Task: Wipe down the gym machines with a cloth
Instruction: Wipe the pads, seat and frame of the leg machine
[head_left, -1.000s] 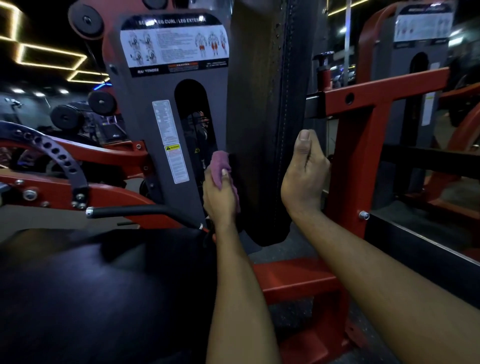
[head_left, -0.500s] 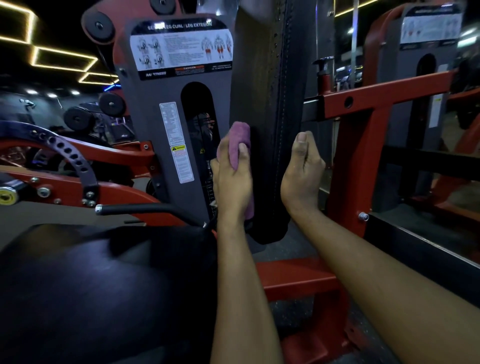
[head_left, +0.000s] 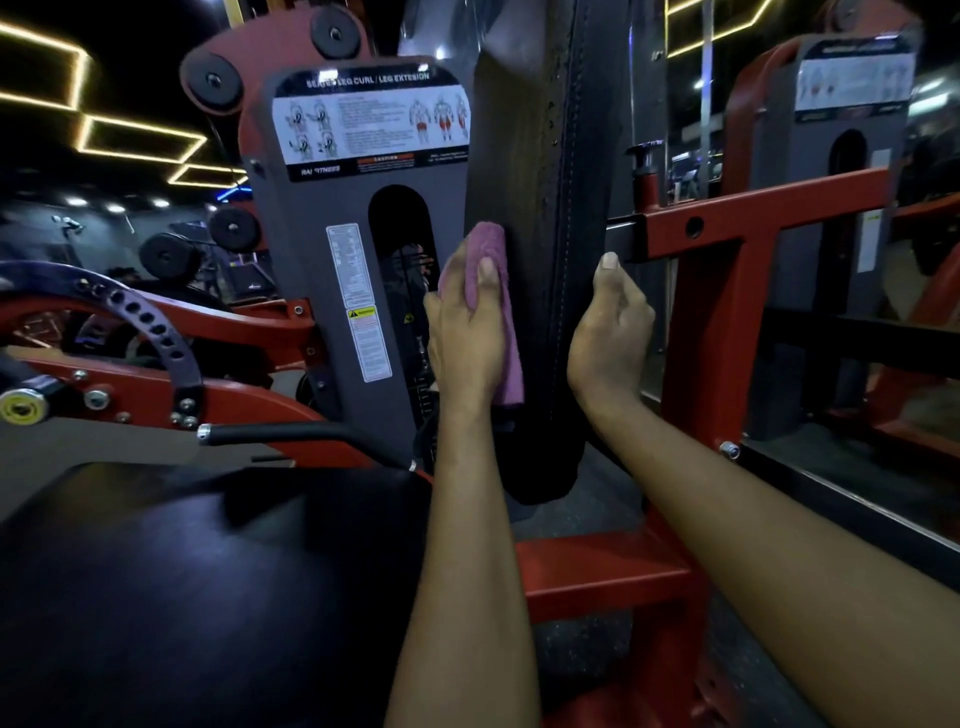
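L hand: fingers are wrapped over a pink cloth, pinning it flat vs. the left face of the black upright pad. The cloth pokes out above the fingertips and hangs down past the wrist on the pad side.

R hand sits at 3 o'clock of the pad, against its right edge. The thumb points straight up along that edge and the other fingers are curled in. Can't tell if they really grip the pad or just lie beside it. Both forearms come in from 6 o'clock w/ the pad btw them.

Further out:
- **9 o'clock of the L hand, just beside it:** grey shroud w/ a tall slot and warning stickers.
- **11 o'clock, at the shroud's top:** placard headed "SEATED LEG CURL / LEG EXTENSION", w/ muscle diagrams.
- **3 o'clock:** red frame, its crossbar running off from the pad, w/ a post dropping from it.
- **7–8 o'clock:** black seat fills the low corner. A black handle bar w/ a chrome end runs just above it.
- **Far 9 o'clock:** dark arc w/ a row of holes rides on a red arm. A yellow knob shows at the very edge.
- **2 o'clock, well apart:** second grey-and-red machine, blurry.
- **10 o'clock:** the room is dim, w/ light strips glowing overhead.
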